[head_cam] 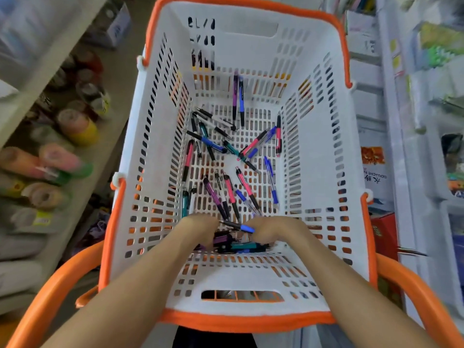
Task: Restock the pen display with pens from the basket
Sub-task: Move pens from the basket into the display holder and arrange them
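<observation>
Forearms reach down from the near rim into the white basket (pixel 324 136) with its orange trim, both hands meeting low at the near end of its floor. Left hand (pixel 200 228) and right hand (pixel 275 229) are turned knuckles-up, fingers curled under and around a small bundle of pens (pixel 236 243) gathered between them, purple, teal and black barrels lying crosswise; a blue-tipped pen (pixel 238 226) sits on top between the two fists. The fingertips themselves are hidden beneath the hands, so how tightly they pinch I cannot tell. Gathering several at once looks like a way to carry a handful to the display rather than go pen by pen. Beyond the hands, loose pens (pixel 226 156) in pink, blue, purple and teal lie scattered at all angles across the slotted floor, a pair leaning toward the far wall, so most of the stock is not yet lifted out. Blurred shelves (pixel 62 136) of rolled goods stand left; the pen display itself cannot be made out.
</observation>
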`<state>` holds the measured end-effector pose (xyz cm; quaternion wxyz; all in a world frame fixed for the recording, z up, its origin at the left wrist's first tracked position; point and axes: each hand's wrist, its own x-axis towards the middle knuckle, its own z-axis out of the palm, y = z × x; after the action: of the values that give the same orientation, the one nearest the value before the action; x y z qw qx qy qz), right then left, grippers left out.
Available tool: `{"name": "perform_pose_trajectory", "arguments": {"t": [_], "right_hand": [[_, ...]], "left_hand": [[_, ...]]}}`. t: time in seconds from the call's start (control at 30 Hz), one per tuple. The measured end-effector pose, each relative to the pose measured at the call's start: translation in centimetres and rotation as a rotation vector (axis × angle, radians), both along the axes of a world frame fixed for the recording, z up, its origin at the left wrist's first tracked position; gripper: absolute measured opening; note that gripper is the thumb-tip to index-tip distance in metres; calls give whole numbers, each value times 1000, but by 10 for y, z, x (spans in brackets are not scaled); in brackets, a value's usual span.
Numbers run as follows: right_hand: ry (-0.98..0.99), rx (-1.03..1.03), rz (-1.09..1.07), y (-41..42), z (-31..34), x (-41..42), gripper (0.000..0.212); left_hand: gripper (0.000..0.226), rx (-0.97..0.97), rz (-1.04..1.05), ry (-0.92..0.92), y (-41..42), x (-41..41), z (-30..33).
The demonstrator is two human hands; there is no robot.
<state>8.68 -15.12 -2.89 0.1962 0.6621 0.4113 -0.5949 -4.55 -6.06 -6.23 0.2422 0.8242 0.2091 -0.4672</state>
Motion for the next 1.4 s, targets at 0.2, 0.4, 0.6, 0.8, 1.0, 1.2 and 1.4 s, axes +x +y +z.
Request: {"name": "perform_pose_trajectory", "arguments": {"t": [0.2,0.4,0.6,0.8,1.0,1.2,1.4], "right_hand": [[-38,-100,133,-10,-6,-6,53],[-53,-134,200,-15,-4,-4,66],[-39,-141,191,-13,4,-5,62],[76,-58,1,-10,11,-3,37],[205,440,-828,3,29,15,20],[464,770,-1287,12,38,5,24],[-121,1017,-878,15,30,-19,28]], "left_hand": [[53,-28,-10,273,13,-3,3],[25,-348,443,392,32,3,19],[10,-598,878,29,47,5,45],[28,-745,1197,-358,42,10,63],[36,-929,1563,-651,44,11,68],[29,-896,1779,-731,26,18,73],[29,-990,1706,-645,4,25,76]]}}
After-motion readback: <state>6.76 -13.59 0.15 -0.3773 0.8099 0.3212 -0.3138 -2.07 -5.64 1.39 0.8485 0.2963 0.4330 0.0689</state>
